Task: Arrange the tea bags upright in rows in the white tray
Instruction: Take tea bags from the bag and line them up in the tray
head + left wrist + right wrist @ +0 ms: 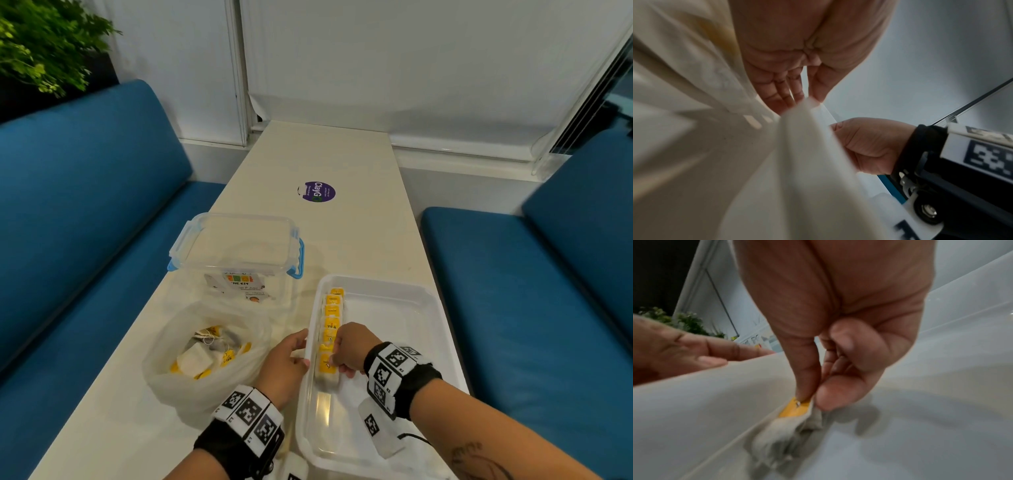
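Note:
A white tray [376, 282] lies on the table in front of me. Several tea bags [331, 315] with yellow tags stand in a row along its left wall. At the near end of that row, my right hand [337, 356] [813, 399] pinches a tea bag [795, 408] by its yellow tag between thumb and forefinger. The bag's paper pouch leans against the tray's wall [715, 394]. My left hand [305, 346] [809, 97] rests on the outside of the tray's left rim [807, 146], fingers straight and thumb on the rim.
A crumpled clear plastic bag [205, 349] with loose tea bags lies left of the tray. Behind it stands a clear lidded box [236, 246] with blue clips. A purple sticker [317, 192] marks the far tabletop. Blue benches [85, 222] flank the table.

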Demonstrator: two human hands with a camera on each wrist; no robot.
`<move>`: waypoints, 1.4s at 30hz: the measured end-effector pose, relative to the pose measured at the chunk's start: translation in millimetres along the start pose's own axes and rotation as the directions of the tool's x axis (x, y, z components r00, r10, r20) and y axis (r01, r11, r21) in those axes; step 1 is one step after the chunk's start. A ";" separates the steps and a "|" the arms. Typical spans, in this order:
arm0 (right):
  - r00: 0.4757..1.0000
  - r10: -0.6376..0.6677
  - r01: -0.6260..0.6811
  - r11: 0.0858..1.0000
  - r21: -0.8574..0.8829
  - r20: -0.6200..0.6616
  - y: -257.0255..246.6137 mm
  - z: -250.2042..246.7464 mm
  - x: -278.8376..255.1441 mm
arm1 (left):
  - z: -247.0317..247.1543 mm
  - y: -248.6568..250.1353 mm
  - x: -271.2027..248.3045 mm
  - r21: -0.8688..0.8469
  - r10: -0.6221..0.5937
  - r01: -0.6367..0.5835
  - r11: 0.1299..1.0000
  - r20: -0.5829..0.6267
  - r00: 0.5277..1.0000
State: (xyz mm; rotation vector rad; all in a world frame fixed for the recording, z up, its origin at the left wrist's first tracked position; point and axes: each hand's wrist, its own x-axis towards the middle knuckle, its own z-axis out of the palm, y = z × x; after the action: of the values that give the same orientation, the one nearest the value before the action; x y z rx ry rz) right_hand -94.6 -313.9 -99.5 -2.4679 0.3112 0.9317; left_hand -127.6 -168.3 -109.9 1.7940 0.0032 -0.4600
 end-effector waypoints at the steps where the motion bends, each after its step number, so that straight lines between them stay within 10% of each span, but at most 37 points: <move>1: 1.000 -0.007 0.007 1.000 -0.006 -0.017 1.1 2.1 2.9 | 0.0 1.0 -0.8 -0.004 0.006 -0.006 1.000 -0.001 1.000; 9: 0.993 0.093 -0.054 0.915 0.401 -0.078 12.2 -12.8 3.4 | 0.8 0.2 0.1 -0.023 0.004 -0.004 1.000 0.001 1.000; 23: 0.984 0.180 -0.150 0.768 0.623 0.015 15.9 -4.2 36.2 | 0.2 -6.3 1.6 -0.014 -0.010 0.010 1.000 -0.007 1.000; 27: 0.986 0.089 -0.011 0.876 0.483 -0.139 15.4 -13.9 9.7 | -0.7 -7.9 2.8 -0.007 -0.001 0.001 1.000 0.005 1.000; 34: 0.990 -0.075 0.060 0.991 0.123 0.121 9.6 -5.7 -19.5 | 0.1 -5.0 4.1 0.023 0.006 -0.006 1.000 0.003 1.000; 42: 0.997 0.009 -0.022 0.984 0.176 0.077 6.2 6.2 2.9 | -0.6 -3.8 2.7 0.045 -0.004 0.003 0.999 0.015 1.000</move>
State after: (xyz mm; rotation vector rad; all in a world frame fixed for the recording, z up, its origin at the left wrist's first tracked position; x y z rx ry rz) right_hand -98.2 -316.2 -107.7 -2.2662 0.3713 0.9584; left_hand -125.8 -167.3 -114.2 1.8352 -0.0148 -0.4798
